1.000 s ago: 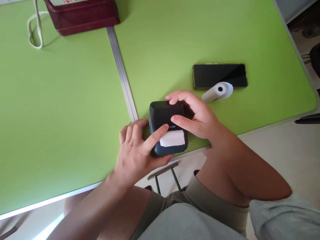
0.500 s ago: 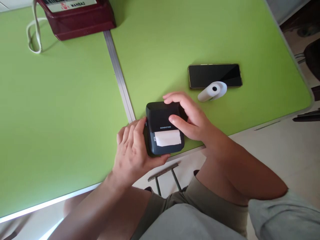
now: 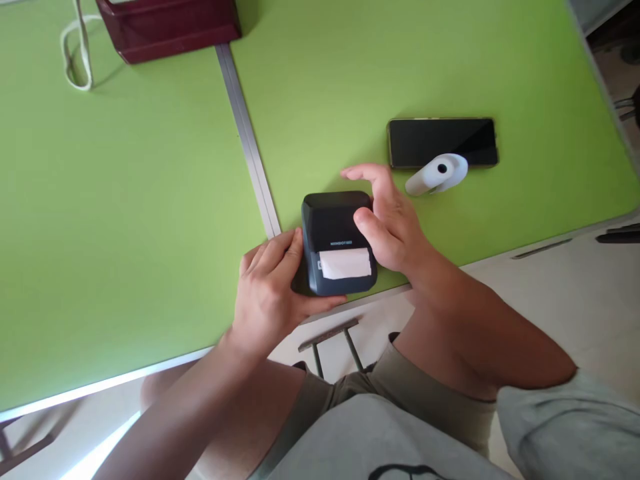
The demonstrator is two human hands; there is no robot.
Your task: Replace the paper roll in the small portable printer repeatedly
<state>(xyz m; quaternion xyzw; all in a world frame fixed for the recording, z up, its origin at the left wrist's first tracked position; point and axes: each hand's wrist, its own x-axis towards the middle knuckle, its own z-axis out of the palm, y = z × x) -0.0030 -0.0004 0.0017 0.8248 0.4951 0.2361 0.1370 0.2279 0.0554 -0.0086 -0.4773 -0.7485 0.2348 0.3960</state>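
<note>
A dark label printer (image 3: pixel 333 223) with a light brand mark lies on the green table near its front edge. A white paper strip (image 3: pixel 346 264) sticks out of its slot and lies over the lower half. My left hand (image 3: pixel 273 283) grips the printer from the left, fingers along its side and thumb along its front edge. At the printer's right side is my right hand (image 3: pixel 395 223), fingers apart and curved beyond the far corner. Its thumb is over the printer's right edge; whether it touches the printer I cannot tell.
A white paper roll (image 3: pixel 433 175) rests beside a black phone (image 3: pixel 445 141) at the right. A dark red appliance (image 3: pixel 173 30) with a pale cord (image 3: pixel 83 53) stands at the far left. A grey metal seam (image 3: pixel 247 137) crosses the green table (image 3: pixel 150 220).
My right hand has lifted its fingers and thumb away from the printer's top and shifted right. The left hand keeps its hold on the printer. The whole view has shifted slightly.
</note>
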